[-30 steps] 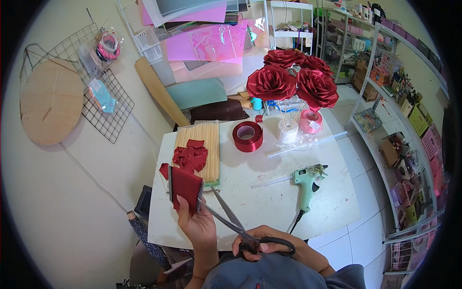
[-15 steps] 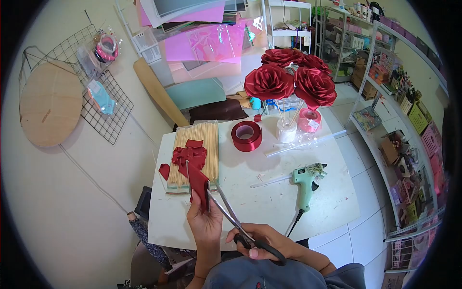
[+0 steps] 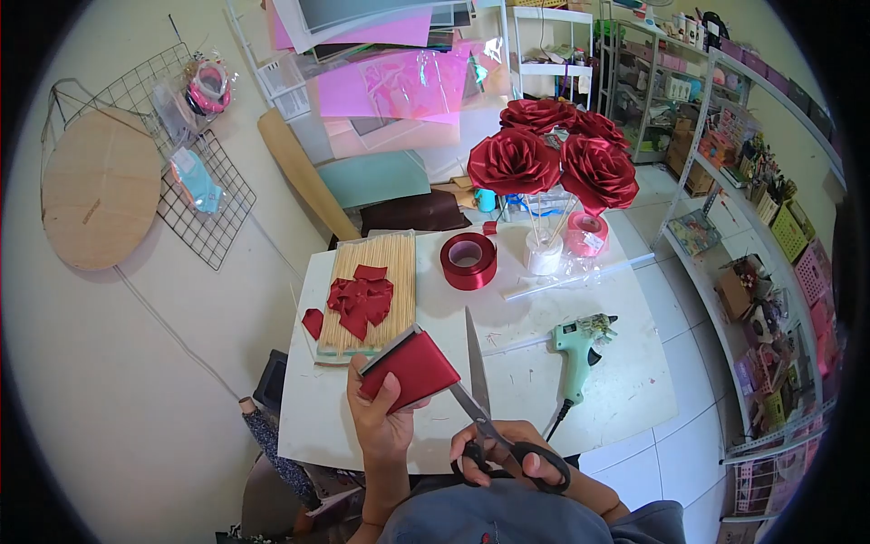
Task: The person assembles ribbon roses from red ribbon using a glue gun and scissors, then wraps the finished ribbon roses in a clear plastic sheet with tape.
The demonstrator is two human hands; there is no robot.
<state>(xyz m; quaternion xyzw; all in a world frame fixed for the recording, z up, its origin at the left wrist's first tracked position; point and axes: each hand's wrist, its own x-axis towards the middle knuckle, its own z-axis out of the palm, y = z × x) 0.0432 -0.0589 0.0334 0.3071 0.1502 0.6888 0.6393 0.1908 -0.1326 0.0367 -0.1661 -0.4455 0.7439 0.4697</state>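
Observation:
A folded piece of red satin ribbon [image 3: 419, 367] is gripped in my left hand [image 3: 382, 428], thumb pressed on its face. A stiff strip with a grey edge [image 3: 391, 350] shows along the ribbon's upper left side. My right hand [image 3: 504, 446] has its fingers through the black handles of the scissors [image 3: 484, 422]. Their blades are spread apart, one tip pointing up and the lower blade close against the ribbon's right corner. Cut red ribbon pieces [image 3: 364, 299] lie heaped on a mat of thin wooden sticks [image 3: 401, 263] beyond my left hand.
A roll of red ribbon [image 3: 468, 261] stands on the white table [image 3: 435, 322]. Right of it, red ribbon roses [image 3: 515, 163] rise on sticks from a white holder [image 3: 544, 254], beside pink tape [image 3: 585, 236]. A green glue gun [image 3: 573, 358] lies at the right. Shelving [image 3: 725, 195] lines the far right.
The ribbon in my left hand has turned from edge-on to showing its broad face. The scissors have swung rightward and their blades now spread wider, with my right hand shifted right.

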